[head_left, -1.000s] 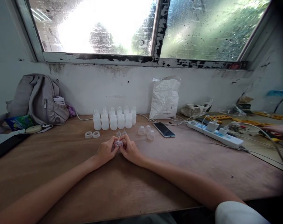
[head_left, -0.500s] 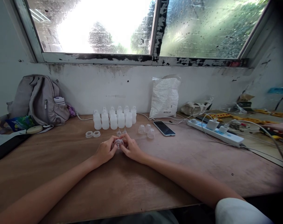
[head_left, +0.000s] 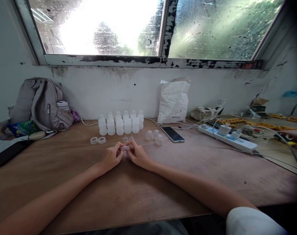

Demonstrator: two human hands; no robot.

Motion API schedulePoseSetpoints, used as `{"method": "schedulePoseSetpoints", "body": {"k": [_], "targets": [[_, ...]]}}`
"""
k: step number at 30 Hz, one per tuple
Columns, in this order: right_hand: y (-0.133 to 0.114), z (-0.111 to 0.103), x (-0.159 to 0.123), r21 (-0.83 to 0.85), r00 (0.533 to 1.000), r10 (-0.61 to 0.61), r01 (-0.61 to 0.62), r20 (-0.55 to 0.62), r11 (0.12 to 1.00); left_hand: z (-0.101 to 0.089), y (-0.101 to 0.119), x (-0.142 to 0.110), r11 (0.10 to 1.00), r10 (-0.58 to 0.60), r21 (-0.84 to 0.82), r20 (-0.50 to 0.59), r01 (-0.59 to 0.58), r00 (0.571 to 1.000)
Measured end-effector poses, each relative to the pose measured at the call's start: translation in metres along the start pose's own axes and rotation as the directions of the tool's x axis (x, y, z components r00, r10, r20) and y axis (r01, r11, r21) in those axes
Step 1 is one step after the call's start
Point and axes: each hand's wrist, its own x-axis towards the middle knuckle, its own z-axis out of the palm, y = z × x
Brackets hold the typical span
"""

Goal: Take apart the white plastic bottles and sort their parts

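My left hand and my right hand meet low over the table. Fingers of both are closed around the rim of a clear bottle nipple; whether a collar ring sits around it I cannot tell. Just beyond my fingertips stand two more clear nipples. To the left lie two whitish collar rings side by side. Several frosted baby bottles stand upright in rows behind them. Three translucent dome caps rest to the right of my right hand.
A phone lies right of the caps. Beyond it are a power strip with chargers and loose cables. A white plastic bag leans on the wall. A grey backpack stands at left. Another person's hand shows at the far right.
Both hands stay in nearly the same place, still gripping the nipple; its tilt looks slightly different. The camera view has shifted very little.
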Motion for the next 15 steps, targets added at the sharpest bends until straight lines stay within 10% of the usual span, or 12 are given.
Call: {"method": "schedulePoseSetpoints", "body": {"k": [15], "targets": [[-0.007,-0.0045,-0.0022,-0.007,0.998,-0.004,0.004,-0.055,1.0,0.0002,0.0003,0.0002,0.998,0.004,-0.063,-0.032,-0.006,0.999]]}}
